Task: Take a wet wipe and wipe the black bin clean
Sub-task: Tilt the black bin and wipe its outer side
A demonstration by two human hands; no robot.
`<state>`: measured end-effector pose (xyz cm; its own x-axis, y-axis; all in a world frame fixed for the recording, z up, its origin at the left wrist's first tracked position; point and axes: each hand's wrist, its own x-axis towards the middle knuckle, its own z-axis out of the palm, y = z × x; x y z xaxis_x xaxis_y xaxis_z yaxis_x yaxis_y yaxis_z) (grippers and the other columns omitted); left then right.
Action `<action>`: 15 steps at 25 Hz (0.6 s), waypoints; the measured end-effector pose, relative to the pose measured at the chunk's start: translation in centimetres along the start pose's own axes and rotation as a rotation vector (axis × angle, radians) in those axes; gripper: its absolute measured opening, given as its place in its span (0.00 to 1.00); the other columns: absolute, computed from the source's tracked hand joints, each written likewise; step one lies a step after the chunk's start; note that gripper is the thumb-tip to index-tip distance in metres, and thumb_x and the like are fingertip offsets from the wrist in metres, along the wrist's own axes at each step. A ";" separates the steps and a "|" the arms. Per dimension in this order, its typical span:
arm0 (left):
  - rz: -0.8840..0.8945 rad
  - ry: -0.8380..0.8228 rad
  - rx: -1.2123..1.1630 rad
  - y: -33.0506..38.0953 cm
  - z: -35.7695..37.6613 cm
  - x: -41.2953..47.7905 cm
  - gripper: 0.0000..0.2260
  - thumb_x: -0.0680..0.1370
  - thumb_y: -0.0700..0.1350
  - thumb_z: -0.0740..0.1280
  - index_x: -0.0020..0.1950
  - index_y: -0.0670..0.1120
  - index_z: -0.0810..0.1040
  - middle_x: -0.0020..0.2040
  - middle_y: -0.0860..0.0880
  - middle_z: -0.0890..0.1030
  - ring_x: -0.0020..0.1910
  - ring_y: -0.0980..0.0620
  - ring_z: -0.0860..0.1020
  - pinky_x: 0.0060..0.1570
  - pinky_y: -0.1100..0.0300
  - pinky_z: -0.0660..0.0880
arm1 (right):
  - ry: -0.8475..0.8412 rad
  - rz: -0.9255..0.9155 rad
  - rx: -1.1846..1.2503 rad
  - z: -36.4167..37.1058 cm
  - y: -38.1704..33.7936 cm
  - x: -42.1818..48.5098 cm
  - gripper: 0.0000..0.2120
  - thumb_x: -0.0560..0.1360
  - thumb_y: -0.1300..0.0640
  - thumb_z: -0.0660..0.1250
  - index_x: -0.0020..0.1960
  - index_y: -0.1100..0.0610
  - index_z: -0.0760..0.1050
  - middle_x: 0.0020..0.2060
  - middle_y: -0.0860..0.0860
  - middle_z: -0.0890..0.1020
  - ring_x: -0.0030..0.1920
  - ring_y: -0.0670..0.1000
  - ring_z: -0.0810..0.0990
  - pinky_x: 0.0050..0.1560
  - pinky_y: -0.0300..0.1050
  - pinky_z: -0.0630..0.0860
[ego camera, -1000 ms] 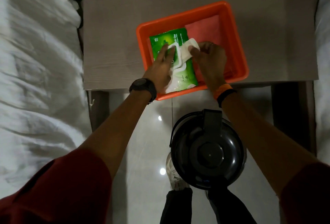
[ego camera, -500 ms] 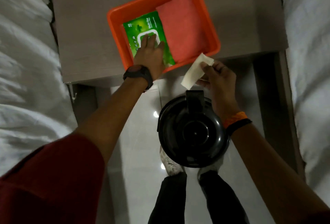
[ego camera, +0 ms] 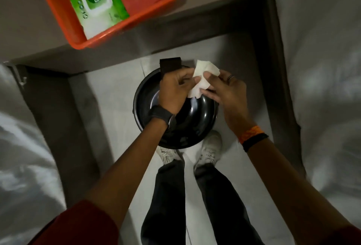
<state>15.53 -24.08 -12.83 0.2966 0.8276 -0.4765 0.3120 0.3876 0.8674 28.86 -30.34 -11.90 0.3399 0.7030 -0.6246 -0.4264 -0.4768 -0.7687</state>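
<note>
Both my hands, left and right, pinch the wipe over the bin; next I spread it and rub the lid

One cam only, head-worn, looking steeply down, close over the bin on the floor; tray at top edge, no 2nd view.

Both arms reach forward, left hand and right hand meeting, fingers pinched together.
</note>
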 end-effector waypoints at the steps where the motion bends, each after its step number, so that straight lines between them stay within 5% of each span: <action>1: -0.017 -0.002 -0.018 -0.2 0.6 -0.1 0.11 0.78 0.35 0.69 0.60 0.35 0.81 0.54 0.37 0.85 0.51 0.47 0.83 0.54 0.53 0.81 | 0.014 -0.003 -0.055 -0.8 0.4 0.0 0.07 0.75 0.57 0.75 0.53 0.52 0.85 0.48 0.51 0.90 0.50 0.50 0.90 0.50 0.44 0.86; 4: -0.111 0.023 -0.021 -0.9 2.2 0.1 0.11 0.78 0.32 0.68 0.60 0.36 0.80 0.53 0.37 0.85 0.50 0.46 0.84 0.52 0.55 0.81 | 0.105 -0.011 -0.116 -3.1 2.0 0.4 0.10 0.76 0.60 0.74 0.57 0.59 0.84 0.47 0.53 0.89 0.46 0.46 0.89 0.43 0.38 0.83; 7: 0.007 0.030 0.388 -1.8 3.3 2.2 0.15 0.76 0.32 0.69 0.62 0.41 0.80 0.56 0.41 0.84 0.58 0.47 0.82 0.61 0.63 0.75 | 0.341 -0.031 -0.108 -6.2 3.9 1.3 0.07 0.76 0.60 0.74 0.54 0.60 0.83 0.44 0.53 0.87 0.41 0.44 0.87 0.41 0.35 0.81; 10: 0.162 -0.511 1.046 -2.6 4.6 5.9 0.25 0.76 0.48 0.74 0.71 0.46 0.73 0.71 0.44 0.75 0.74 0.44 0.68 0.76 0.55 0.59 | 0.518 -0.017 -0.227 -9.7 6.3 2.3 0.09 0.76 0.59 0.74 0.41 0.50 0.77 0.37 0.43 0.80 0.35 0.36 0.80 0.34 0.24 0.74; 12: 0.150 -0.766 1.381 -3.0 5.8 7.7 0.31 0.73 0.58 0.73 0.73 0.50 0.71 0.73 0.45 0.72 0.77 0.42 0.63 0.78 0.44 0.51 | 0.545 -0.022 -0.335 -11.0 7.8 2.8 0.09 0.77 0.59 0.72 0.45 0.47 0.75 0.39 0.39 0.76 0.39 0.35 0.77 0.35 0.21 0.74; 15: 0.115 -0.816 1.301 -2.9 6.6 8.1 0.20 0.69 0.60 0.76 0.57 0.52 0.83 0.60 0.48 0.81 0.69 0.42 0.69 0.72 0.46 0.60 | 0.518 -0.084 -0.603 -11.2 9.0 3.5 0.07 0.80 0.58 0.68 0.55 0.60 0.82 0.42 0.44 0.83 0.40 0.41 0.79 0.43 0.28 0.77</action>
<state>22.95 -21.20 -20.12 0.6355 0.2191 -0.7403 0.6713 -0.6304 0.3897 35.60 -38.09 -22.54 0.7603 0.4850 -0.4322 0.0944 -0.7407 -0.6652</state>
